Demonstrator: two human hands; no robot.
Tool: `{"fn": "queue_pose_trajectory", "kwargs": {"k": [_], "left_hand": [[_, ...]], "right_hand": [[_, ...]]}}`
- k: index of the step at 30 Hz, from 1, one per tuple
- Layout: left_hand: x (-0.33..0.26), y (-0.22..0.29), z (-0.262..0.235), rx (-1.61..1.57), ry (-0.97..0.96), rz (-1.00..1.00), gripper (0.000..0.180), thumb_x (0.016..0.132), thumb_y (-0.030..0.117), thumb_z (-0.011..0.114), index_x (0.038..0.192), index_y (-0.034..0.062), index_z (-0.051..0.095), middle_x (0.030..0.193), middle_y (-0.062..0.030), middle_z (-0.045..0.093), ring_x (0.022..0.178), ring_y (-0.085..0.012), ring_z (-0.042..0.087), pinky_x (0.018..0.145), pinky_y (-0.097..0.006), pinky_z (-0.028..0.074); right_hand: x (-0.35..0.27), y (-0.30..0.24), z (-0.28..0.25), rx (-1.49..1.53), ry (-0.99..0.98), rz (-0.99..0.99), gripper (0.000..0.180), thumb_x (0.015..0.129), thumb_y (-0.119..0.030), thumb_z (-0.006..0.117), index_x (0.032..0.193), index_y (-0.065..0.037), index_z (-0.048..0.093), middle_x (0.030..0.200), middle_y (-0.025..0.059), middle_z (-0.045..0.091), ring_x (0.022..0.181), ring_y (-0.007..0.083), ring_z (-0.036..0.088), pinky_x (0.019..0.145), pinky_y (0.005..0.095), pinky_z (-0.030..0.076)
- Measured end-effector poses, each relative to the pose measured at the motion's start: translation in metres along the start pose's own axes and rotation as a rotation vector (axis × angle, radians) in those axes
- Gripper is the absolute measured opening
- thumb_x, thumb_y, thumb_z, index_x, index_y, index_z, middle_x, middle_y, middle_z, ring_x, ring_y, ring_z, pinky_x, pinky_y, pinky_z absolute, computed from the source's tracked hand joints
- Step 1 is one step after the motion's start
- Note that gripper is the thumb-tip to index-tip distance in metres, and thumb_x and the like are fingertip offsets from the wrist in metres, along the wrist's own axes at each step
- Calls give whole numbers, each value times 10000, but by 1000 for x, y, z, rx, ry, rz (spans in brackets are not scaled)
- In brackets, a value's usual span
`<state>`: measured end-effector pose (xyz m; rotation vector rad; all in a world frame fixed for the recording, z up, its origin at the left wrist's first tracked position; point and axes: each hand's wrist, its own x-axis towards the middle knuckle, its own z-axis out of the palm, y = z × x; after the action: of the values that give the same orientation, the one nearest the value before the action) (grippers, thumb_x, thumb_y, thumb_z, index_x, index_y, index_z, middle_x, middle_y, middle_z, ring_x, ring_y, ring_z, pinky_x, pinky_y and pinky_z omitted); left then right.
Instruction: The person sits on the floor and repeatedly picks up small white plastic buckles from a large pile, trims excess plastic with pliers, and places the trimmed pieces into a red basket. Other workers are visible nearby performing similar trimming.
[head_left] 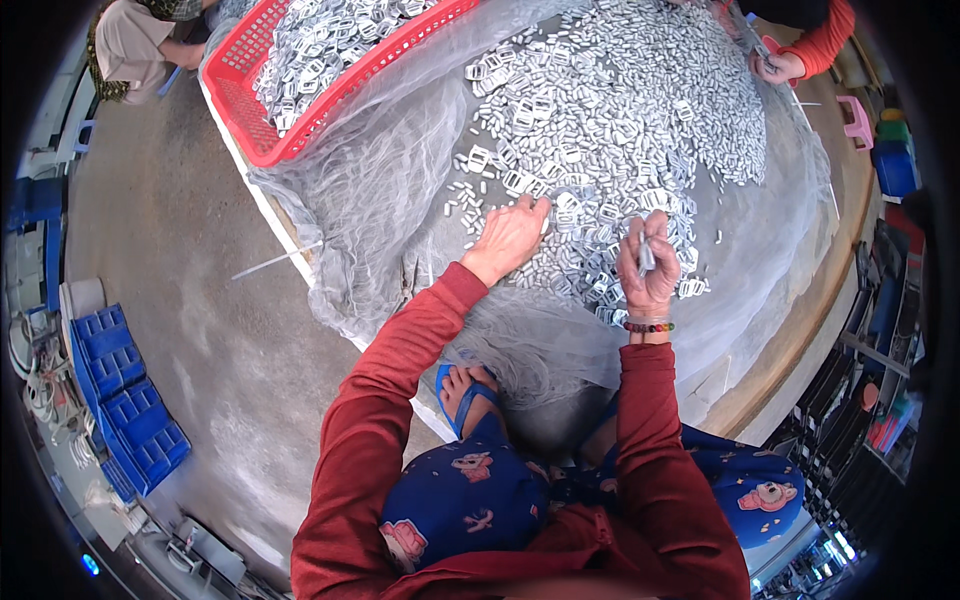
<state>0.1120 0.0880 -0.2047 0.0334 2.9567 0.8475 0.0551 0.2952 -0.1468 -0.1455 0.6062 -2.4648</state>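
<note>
My left hand (510,240) reaches into the near left side of a spread pile of small silvery metal pieces (620,110). Its fingers are pressed together; what they pinch is too small to make out. My right hand (648,268) is turned palm up at the pile's near right side, fingers curled around grey metal buckles (646,256). Loose frame-shaped buckles (568,203) lie among the short pellets between and beyond my hands. More buckles (691,288) rest just right of my right wrist.
A red perforated basket (265,150) full of buckles stands at the far left. Crumpled translucent netting (390,160) lies under the pile. At the far right a co-worker's hand (780,68) holds something. Another person (135,50) sits far left. Blue compartment trays (125,385) are at left.
</note>
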Motion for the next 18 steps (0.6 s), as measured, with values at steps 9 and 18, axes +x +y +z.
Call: {"fn": "queue_pose_trajectory", "kwargs": {"k": [9, 18], "left_hand": [[-27, 7, -23, -2230, -162, -324, 410, 839, 198, 513, 1226, 63, 493, 1112, -199, 593, 931, -324, 644, 914, -422, 541], [10, -4, -66, -2896, 280, -409, 433, 958, 383, 485, 1191, 21, 533, 1213, -226, 548, 1142, -386, 528, 1019, -522, 441]], "right_hand": [[25, 30, 39, -792, 312, 151, 196, 945, -180, 577, 1011, 3, 598, 842, 108, 617, 768, 217, 629, 611, 300, 495], [18, 64, 78, -1693, -49, -393, 204, 888, -99, 598, 1070, -22, 648, 1300, 175, 515, 1289, 374, 416, 1041, 456, 364]]}}
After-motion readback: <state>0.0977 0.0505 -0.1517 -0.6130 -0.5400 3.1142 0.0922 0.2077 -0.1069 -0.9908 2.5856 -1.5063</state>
